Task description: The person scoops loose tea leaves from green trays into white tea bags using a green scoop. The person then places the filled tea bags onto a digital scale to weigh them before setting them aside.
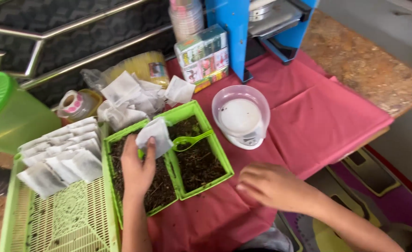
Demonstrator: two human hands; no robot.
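Your left hand (138,170) is up over the two green trays (201,116) of dark loose tea (201,165), its fingers (151,148) pinching a small white paper bag (154,135) that hangs right above the divide between them. A green scoop (189,140) lies in the right-hand tray, just beside that bag. Your right hand (273,186) rests low on the red cloth (308,126) covering the desk, fingers curled in; you can't tell whether they hold anything. Filled white bags (61,158) line up on the green mesh tray (75,219) to your left. A small scale with a clear bowl (241,116) sits just beyond the tea trays.
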